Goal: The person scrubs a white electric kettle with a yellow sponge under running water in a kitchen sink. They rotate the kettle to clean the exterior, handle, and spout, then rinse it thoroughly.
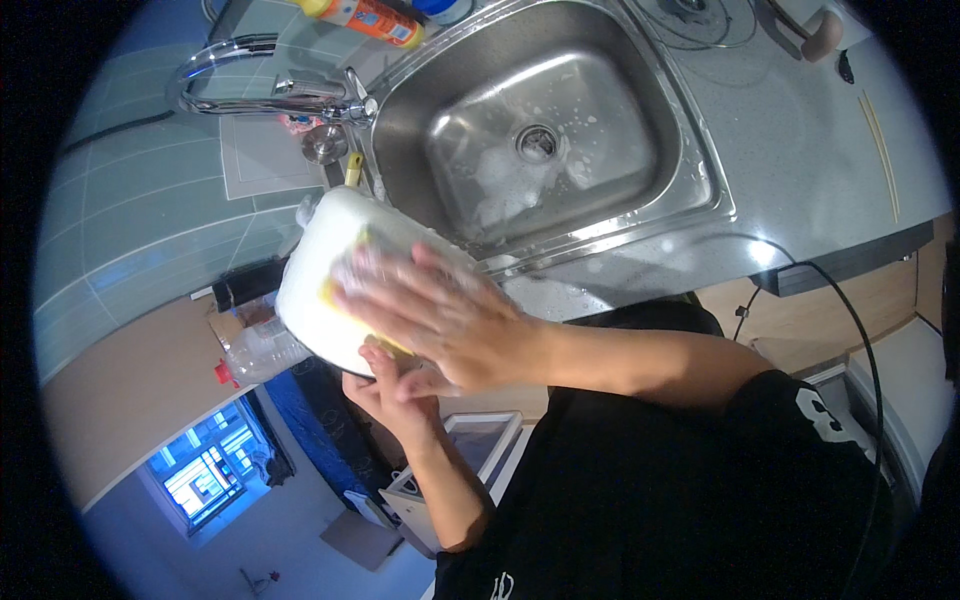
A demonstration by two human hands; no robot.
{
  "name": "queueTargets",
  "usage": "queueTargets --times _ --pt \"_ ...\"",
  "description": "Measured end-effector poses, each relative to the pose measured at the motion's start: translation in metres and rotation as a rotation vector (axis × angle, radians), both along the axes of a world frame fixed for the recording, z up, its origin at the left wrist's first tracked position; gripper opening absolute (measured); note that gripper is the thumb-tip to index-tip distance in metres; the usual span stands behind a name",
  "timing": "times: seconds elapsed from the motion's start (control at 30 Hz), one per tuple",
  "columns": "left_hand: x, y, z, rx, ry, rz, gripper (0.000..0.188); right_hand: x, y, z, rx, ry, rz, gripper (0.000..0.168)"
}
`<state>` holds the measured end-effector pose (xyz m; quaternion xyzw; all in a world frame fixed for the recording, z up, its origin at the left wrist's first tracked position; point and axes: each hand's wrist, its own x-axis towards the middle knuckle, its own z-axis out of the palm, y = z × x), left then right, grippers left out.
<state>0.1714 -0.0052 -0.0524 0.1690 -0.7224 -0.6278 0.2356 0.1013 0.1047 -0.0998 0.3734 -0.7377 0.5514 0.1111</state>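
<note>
A large white vessel with rounded corners [319,255] is tilted up over the near left edge of the steel sink [480,112]. What kind of vessel it is, I cannot tell. My left hand [397,397] grips its lower edge, its thumb lying toward the white surface. Spread flat over that surface is my right hand [450,307], blurred by motion, with a yellow sponge [330,292] beneath it. White suds cover the fingers of my right hand. The hand hides much of the sponge. Foam and water drops lie around the drain [537,142].
A chrome faucet [352,109] rises at the sink's left, beside a small metal cup [324,144] and a yellow-handled tool [354,169]. An orange bottle [375,19] stands behind. A plastic bottle with a red cap [262,352] is beyond the vessel. Wooden chopsticks [879,154] and a black cable [851,315] are at right.
</note>
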Motion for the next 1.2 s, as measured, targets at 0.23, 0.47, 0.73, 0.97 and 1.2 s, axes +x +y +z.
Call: queueTargets --times 0.23,0.47,0.73,0.97,1.2 --pt "0.0 -0.003 0.008 -0.143 -0.082 -0.035 0.031 -0.034 0.014 0.006 -0.069 -0.076 0.03 0.085" --pt "-0.005 0.005 0.006 0.272 0.081 0.052 0.043 0.039 0.009 -0.027 0.193 0.324 -0.056 0.08" --pt "0.008 0.016 -0.005 -0.125 -0.049 0.154 0.048 0.013 0.013 -0.007 0.102 0.138 0.093 0.085" --pt "0.027 0.004 -0.021 -0.312 -0.081 -0.01 0.049 -0.032 -0.001 0.033 0.033 0.048 0.235 0.089" --pt "0.033 0.003 -0.029 -0.021 -0.123 0.239 0.062 -0.017 0.012 0.041 0.223 0.228 0.361 0.081"
